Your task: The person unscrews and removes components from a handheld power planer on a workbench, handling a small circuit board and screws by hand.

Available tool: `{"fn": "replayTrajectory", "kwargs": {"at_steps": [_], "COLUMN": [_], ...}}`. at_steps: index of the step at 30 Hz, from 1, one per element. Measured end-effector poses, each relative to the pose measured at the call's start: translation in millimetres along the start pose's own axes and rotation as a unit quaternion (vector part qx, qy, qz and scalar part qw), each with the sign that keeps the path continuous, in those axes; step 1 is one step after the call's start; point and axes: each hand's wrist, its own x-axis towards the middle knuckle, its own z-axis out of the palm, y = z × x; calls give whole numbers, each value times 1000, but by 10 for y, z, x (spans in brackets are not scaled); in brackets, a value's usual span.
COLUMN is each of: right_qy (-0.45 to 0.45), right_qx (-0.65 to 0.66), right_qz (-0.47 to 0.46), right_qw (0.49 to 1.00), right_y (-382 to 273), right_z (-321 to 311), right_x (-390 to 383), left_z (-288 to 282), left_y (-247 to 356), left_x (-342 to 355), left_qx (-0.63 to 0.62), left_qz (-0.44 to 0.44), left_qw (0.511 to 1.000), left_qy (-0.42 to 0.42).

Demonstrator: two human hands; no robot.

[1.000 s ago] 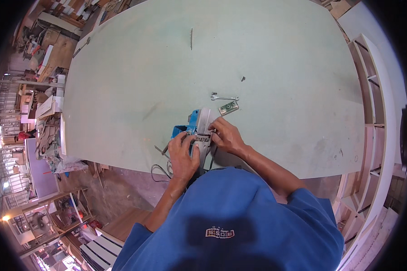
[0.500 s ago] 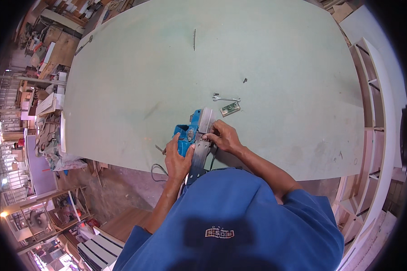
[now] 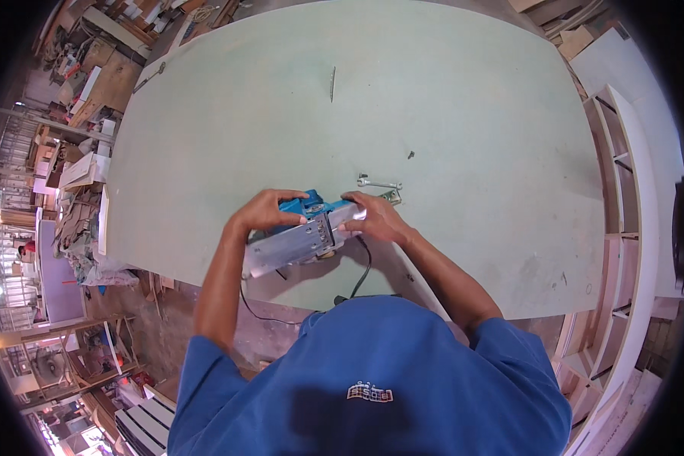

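A blue electric hand planer (image 3: 287, 248) is held between my two hands at the near side of the table, its long metal sole tilted up and towards me. My left hand (image 3: 264, 211) grips the blue body on its left part, fingers over the far side. Around the right end is my right hand (image 3: 375, 218), its thumb on the metal sole and its fingers behind. The dark cutter slot (image 3: 326, 231) shows between the hands. Just beyond my right hand lies a metal block (image 3: 392, 197), partly covered by it. An open-ended wrench (image 3: 380, 184) rests beside the block.
A small bolt (image 3: 411, 154) lies farther out on the pale green table (image 3: 228, 137). A thin metal strip (image 3: 333, 83) is near the far side. The black power cord (image 3: 368, 267) hangs by the near edge. White shelving (image 3: 623, 228) stands along the right.
The planer has swung from pointing away from me to lying nearly crosswise. My left hand has moved left with it, and my right hand has gone from the cutter area to the right end.
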Motion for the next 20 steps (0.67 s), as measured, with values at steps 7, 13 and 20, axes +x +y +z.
{"fn": "replayTrajectory", "kwargs": {"at_steps": [7,13,20], "right_qy": [-61,-21,-42], "right_qx": [273,529,659], "right_qz": [267,322,306], "right_qw": [922,784,686], "right_y": [-454,-364,-138], "right_z": [429,524,648], "right_x": [-10,205,5], "left_z": [-678,-428,131], "left_y": [62,192,47], "left_x": [879,903,401], "left_qx": [150,263,86], "left_qz": [-77,109,56], "left_qw": [979,919,832], "left_qy": [-115,273,546]}}
